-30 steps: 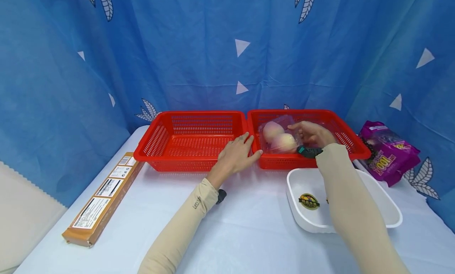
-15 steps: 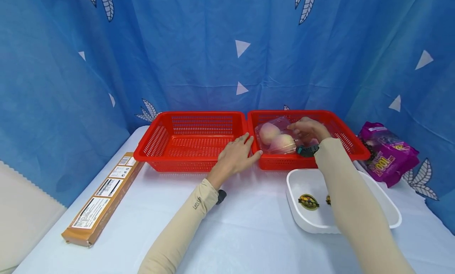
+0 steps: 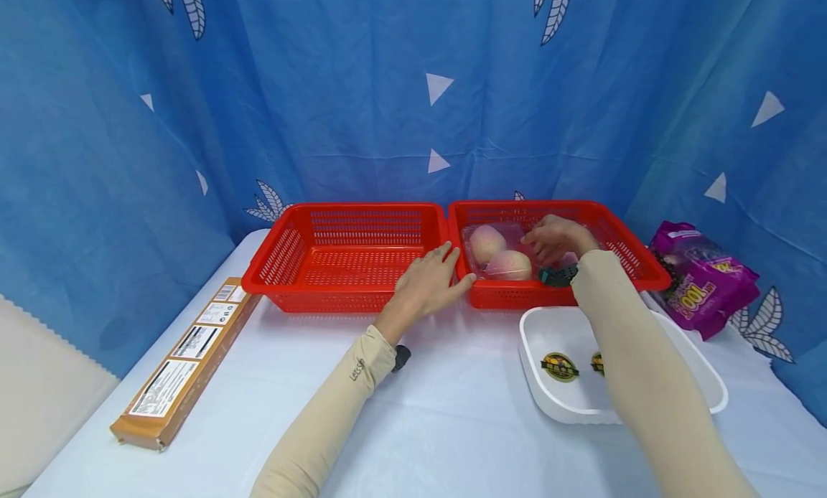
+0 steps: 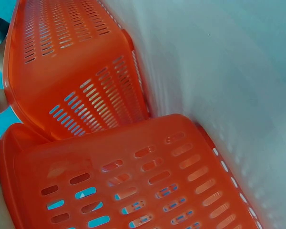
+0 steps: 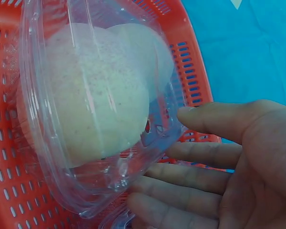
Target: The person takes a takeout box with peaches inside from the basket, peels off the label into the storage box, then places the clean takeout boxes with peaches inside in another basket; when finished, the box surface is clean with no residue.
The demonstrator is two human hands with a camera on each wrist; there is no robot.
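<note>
Now R fingers (image 5: pixel 200 157) straight by peach box (image 3: pixel 500 250), L hand (image 3: pixel 426 286) flat, basket rims.

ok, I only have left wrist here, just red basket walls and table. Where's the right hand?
Observer: Right hand is inside the right basket, at a clear clamshell of peaches.
Operator: Gripping it?
Observer: No. The right wrist view shows the fingers straight, by the clamshell's edge, not curled round it.
Operator: And the left hand?
Observer: Left hand rests with straight fingers on the near corner where the left basket meets the right one.
</note>
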